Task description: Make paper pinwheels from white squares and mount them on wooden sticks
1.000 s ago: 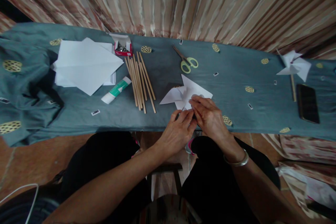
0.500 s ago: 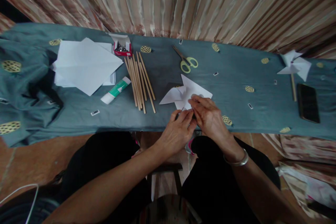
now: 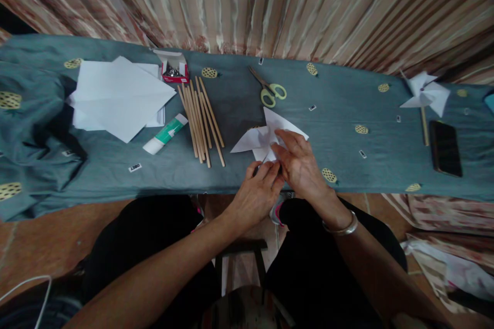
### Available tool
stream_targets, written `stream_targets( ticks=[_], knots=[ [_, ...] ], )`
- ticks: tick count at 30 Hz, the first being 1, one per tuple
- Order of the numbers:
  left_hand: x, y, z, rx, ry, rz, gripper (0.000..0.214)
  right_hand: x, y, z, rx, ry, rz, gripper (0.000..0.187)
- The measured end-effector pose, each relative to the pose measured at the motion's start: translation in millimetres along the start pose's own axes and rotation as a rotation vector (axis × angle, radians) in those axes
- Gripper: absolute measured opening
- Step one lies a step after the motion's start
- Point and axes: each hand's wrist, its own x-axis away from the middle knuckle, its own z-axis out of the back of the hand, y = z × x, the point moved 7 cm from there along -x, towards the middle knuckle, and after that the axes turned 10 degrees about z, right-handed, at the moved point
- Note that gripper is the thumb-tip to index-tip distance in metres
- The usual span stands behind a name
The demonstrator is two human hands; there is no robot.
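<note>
A white folded paper shape, like a half-made pinwheel, lies on the blue-green cloth near the table's front edge. My left hand pinches its near corner with fingers together. My right hand lies over the paper's right side, fingers curled and pressed on the folds. Its wrist wears a silver bangle. What sits under the fingertips is hidden.
Wooden sticks lie left of the paper, with a glue tube, a stack of white sheets and a small red box. Yellow-handled scissors lie behind. A finished pinwheel and a black phone are at the right.
My right hand has slid a little further over the paper and its fingers have curled. The view has shifted slightly; the left hand stays at the near corner.
</note>
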Motion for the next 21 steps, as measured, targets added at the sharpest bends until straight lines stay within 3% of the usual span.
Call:
stream_targets(
  ticks=[8, 12, 17, 21],
  knots=[
    [-0.5, -0.8, 1.2, -0.002, 0.006, -0.002, 0.031, -1.3, 1.9, -4.3, -0.051, 0.024, -0.001, 0.035],
    [-0.9, -1.3, 3.7, -0.008, 0.007, -0.015, 0.029, 3.5, 4.8, 5.3, -0.148, 0.115, -0.031, 0.037],
    [1.1, -2.0, 2.4, -0.029, 0.026, -0.034, 0.031, 12.6, 35.8, 19.3, -0.218, 0.275, -0.135, 0.039],
    [0.7, -3.9, 1.7, -0.031, 0.046, -0.034, 0.034, 6.9, 61.7, 9.8, -0.146, 0.252, -0.201, 0.040]
  ],
)
